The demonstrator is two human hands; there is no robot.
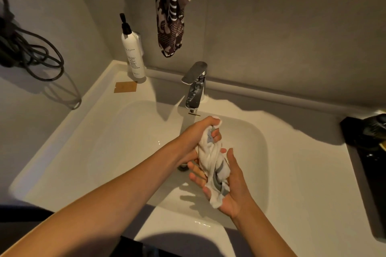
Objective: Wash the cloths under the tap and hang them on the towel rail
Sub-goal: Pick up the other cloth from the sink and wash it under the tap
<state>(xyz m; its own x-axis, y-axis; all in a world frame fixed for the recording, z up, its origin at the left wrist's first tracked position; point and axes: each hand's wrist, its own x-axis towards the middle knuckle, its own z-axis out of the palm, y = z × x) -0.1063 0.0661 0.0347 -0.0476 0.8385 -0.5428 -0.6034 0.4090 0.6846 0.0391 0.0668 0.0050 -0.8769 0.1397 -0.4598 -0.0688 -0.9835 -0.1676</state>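
Nearest the camera, two bare forearms reach over the white basin (87,152). The right hand (234,190) lies palm up below, its fingers straight and relaxed, cradling the lower end of a white cloth with grey stripes (211,165). The left hand (198,133) sits above it, fingers curled tightly around the upper end of the same twisted cloth, a tuft showing past the knuckles. The cloth hangs between both hands over the drain (183,167). Just beyond stands the chrome tap (196,85), with a stream of water falling beside the left hand. Farther back, a white pump bottle (133,54) stands on the basin's left corner beside a brown card (125,87). A dark patterned cloth (170,10) hangs against the wall above the tap.
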